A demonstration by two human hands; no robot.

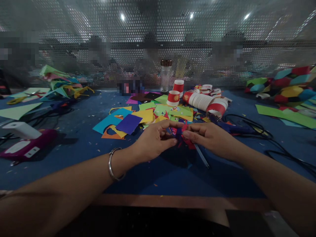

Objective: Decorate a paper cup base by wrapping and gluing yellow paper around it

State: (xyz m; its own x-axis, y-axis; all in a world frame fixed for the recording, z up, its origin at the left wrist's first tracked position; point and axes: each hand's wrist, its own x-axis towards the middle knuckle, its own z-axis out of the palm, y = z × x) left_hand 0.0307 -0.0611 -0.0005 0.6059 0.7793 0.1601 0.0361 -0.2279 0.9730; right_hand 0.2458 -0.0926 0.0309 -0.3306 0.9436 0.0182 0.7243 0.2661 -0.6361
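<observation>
My left hand (154,141) and my right hand (208,137) meet over the blue table (158,177), fingers pinched together on a small red and blue paper piece (181,135). A thin grey stick (201,156) slants down from under my right hand. A metal bangle (113,164) sits on my left wrist. Just beyond the hands lies a scatter of coloured paper scraps (138,120), with a dark blue square (128,123) on top.
Red and white paper cups (174,97) stand and lie stacked (206,102) behind the scraps, beside a clear jar (165,75). Black cables (259,133) run at right. A white and purple device (24,140) lies at left. Folded paper piles (291,87) sit at both far sides. A perforated metal screen (158,42) backs the table.
</observation>
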